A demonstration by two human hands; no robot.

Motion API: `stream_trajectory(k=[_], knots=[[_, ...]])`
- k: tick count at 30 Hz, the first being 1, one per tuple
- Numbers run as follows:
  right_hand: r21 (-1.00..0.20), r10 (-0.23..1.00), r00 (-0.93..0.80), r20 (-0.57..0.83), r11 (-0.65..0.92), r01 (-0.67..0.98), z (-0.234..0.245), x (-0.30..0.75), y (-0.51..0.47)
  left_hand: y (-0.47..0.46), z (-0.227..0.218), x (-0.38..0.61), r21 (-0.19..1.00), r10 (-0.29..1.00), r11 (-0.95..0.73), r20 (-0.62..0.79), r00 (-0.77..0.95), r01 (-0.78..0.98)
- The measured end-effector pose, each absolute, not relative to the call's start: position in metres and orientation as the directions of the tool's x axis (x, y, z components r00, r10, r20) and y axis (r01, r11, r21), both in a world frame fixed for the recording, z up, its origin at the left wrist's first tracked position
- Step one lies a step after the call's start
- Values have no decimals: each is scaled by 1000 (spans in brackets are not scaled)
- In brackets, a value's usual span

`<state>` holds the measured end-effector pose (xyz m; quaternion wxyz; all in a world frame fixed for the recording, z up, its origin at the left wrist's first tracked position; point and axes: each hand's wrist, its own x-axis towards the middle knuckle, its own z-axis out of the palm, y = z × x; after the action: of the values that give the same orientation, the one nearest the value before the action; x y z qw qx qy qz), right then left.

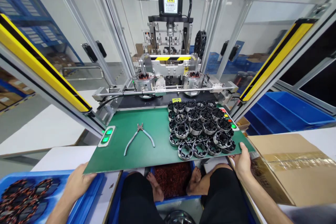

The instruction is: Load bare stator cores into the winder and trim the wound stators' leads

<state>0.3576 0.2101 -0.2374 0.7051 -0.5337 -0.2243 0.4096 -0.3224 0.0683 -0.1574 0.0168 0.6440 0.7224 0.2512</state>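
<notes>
Metal rings (195, 132) crowd the right half of a green table (154, 115), partly stacked; a knock or tilt could slide the slanted upper ring (222, 143) off the front right edge, beside the right hand (242, 161). Both forearms (259, 192) reach forward, spread wide. That hand grasps the edge, thumb on top; the left hand (78, 182) meets the front left corner, its grip hidden. Pliers (140, 129) lie spread at left.
</notes>
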Motion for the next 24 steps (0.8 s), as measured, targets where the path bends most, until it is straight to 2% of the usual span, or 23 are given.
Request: stream_trajectory(k=[6, 17, 24], knots=[[-932, 813, 556, -173, 48, -360, -240, 361, 211, 68, -163, -327, 368, 940, 43, 300, -163, 929], [-939, 824, 545, -155, 48, -339, -245, 365, 212, 69, -164, -329, 400, 945, 51, 277, -174, 915], [-932, 817, 549, -174, 43, -360, -243, 363, 212, 68, -164, -328, 378, 939, 63, 292, -183, 924]])
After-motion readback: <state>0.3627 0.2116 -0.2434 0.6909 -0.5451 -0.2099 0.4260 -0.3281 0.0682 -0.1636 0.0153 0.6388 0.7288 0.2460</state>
